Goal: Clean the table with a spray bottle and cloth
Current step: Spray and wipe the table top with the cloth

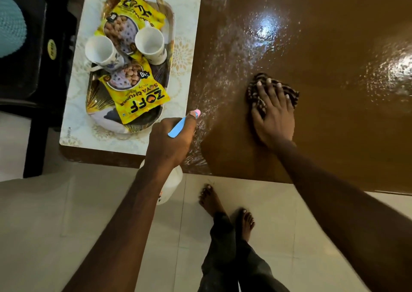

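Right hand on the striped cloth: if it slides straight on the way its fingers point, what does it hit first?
Probably nothing. The right hand presses the brown-and-white striped cloth flat, fingers pointing toward the far side of the glossy brown table. Ahead lies only the wet, droplet-covered tabletop as far as the picture shows.

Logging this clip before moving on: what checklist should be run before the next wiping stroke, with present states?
1. Cloth under right hand, flat on table: ok.
2. Spray droplets on surface ahead of cloth: ok.
3. Spray bottle gripped in left hand: ok.
4. Nozzle aimed away from tray of snack packets and cups: cannot tell.
5. Placemat area wiped: not ok.
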